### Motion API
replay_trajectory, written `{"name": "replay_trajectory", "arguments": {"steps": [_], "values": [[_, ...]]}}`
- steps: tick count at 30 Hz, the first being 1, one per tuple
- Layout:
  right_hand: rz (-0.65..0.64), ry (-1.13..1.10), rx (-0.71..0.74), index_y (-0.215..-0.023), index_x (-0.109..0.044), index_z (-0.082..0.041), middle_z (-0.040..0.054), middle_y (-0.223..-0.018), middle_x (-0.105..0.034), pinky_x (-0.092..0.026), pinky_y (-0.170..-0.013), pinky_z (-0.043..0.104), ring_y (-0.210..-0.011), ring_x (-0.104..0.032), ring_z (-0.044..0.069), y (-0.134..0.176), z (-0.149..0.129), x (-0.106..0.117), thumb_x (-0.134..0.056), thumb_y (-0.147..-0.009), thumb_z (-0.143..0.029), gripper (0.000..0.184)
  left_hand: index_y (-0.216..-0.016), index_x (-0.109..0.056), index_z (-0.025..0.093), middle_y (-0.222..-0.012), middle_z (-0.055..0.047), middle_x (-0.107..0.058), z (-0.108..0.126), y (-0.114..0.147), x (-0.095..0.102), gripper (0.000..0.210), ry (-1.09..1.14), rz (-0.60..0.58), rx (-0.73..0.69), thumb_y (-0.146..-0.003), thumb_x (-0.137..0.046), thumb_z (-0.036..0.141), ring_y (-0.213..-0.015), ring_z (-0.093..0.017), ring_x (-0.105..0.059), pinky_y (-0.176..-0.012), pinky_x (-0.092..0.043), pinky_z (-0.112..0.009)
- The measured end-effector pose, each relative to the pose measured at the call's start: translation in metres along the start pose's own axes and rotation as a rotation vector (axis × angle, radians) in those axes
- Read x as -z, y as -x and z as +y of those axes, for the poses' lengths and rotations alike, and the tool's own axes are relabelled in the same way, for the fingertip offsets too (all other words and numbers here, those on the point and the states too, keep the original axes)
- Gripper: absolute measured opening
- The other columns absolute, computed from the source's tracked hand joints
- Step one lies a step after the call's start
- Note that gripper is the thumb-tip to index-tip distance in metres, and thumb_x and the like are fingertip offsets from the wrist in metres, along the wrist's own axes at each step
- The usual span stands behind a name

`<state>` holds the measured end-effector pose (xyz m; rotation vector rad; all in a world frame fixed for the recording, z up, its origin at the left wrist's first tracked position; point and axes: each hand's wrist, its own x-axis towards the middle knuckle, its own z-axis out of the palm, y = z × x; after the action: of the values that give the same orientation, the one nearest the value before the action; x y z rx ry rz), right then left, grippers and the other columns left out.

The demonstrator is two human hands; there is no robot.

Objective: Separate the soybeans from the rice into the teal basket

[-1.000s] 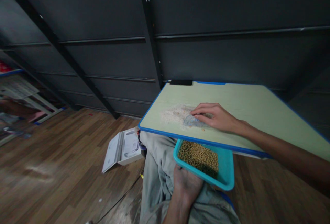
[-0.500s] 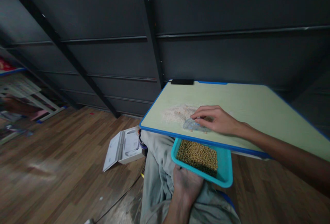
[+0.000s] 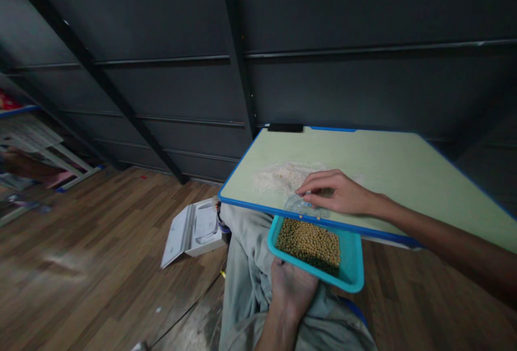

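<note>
My left hand [image 3: 294, 285] grips the near rim of a teal plastic tray [image 3: 354, 265] from below, under the table's front edge. Round tan beans [image 3: 309, 243], like soybeans, fill most of it. Above the tray, my right hand [image 3: 337, 192] pinches a clear, curved plastic piece [image 3: 291, 204], perhaps a lid, laid against the tabletop. Its far part is hidden behind my fingers. A couple of loose beans [image 3: 318, 218] lie at the blue edge in front of that piece. Just beyond my fingertips spreads a heap of small pale grains [image 3: 278, 177], like rice.
The pale green table [image 3: 388, 162] has a blue rim, with a black flat object [image 3: 285, 127] at its back edge. A dark panelled wall [image 3: 347, 87] rises behind. An open white box [image 3: 196, 230] and a cable [image 3: 188, 310] lie on the wooden floor.
My right hand has drawn the clear plastic piece slightly toward the table's front edge, and the loose beans have moved onto the blue rim. My left hand and the tray have barely moved.
</note>
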<state>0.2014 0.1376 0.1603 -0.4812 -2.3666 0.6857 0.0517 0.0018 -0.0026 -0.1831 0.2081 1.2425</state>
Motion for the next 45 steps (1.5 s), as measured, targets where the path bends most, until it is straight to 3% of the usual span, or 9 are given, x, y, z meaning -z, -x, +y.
{"name": "replay_trajectory", "arguments": {"steps": [5,14,21,27,38,45], "values": [[0.002,-0.009,-0.023,-0.110,-0.079,-0.021,0.0067,-0.098,-0.077,-0.057,-0.070,0.029,-0.078,-0.071,0.015,0.000,0.003,-0.002,-0.066,-0.097,-0.024,0.019,-0.142,-0.061,0.021,-0.145,-0.013,-0.064,0.000,0.002,-0.004,0.052,-0.012,-0.002,0.000,-0.093,-0.046,0.024,-0.133,-0.031,-0.060,-0.117,-0.042,-0.055],[0.117,0.325,-0.047,-0.119,-0.076,-0.025,0.0074,-0.113,-0.076,-0.053,-0.093,0.041,-0.102,-0.070,0.021,0.000,0.031,0.010,-0.060,-0.101,-0.022,0.024,-0.142,-0.061,0.021,-0.147,-0.012,-0.063,0.002,0.002,-0.003,0.053,0.004,-0.021,0.028,-0.091,-0.046,0.023,-0.136,-0.030,-0.058,-0.118,-0.041,-0.051],[0.295,0.330,-0.134,-0.112,-0.078,-0.023,0.0057,-0.105,-0.077,-0.054,-0.076,0.034,-0.088,-0.070,0.019,-0.002,0.038,0.027,-0.061,-0.099,-0.023,0.021,-0.141,-0.062,0.022,-0.147,-0.012,-0.063,0.003,0.003,-0.006,0.052,0.020,-0.021,0.044,-0.092,-0.045,0.025,-0.137,-0.029,-0.057,-0.119,-0.040,-0.051],[0.370,0.501,-0.249,-0.111,-0.078,-0.023,0.0064,-0.104,-0.077,-0.053,-0.079,0.037,-0.082,-0.068,0.020,0.001,0.059,0.040,-0.060,-0.099,-0.023,0.022,-0.141,-0.062,0.021,-0.147,-0.012,-0.062,0.003,0.003,-0.008,0.052,0.005,-0.015,0.049,-0.092,-0.045,0.025,-0.137,-0.030,-0.057,-0.118,-0.041,-0.052],[0.378,0.288,-0.319,-0.104,-0.079,-0.020,0.0072,-0.101,-0.078,-0.055,-0.065,0.033,-0.063,-0.068,0.014,0.002,0.062,0.029,-0.065,-0.095,-0.030,0.019,-0.139,-0.063,0.021,-0.147,-0.013,-0.062,0.002,0.002,-0.004,0.050,-0.011,-0.022,0.023,-0.092,-0.046,0.025,-0.136,-0.031,-0.057,-0.118,-0.041,-0.054],[0.346,0.281,-0.241,-0.106,-0.080,-0.021,0.0080,-0.099,-0.078,-0.054,-0.071,0.035,-0.074,-0.067,0.018,-0.001,0.049,0.029,-0.064,-0.098,-0.033,0.021,-0.138,-0.064,0.021,-0.147,-0.013,-0.062,0.002,0.002,-0.003,0.050,-0.031,-0.043,0.025,-0.091,-0.047,0.027,-0.138,-0.032,-0.055,-0.118,-0.041,-0.055]]}}
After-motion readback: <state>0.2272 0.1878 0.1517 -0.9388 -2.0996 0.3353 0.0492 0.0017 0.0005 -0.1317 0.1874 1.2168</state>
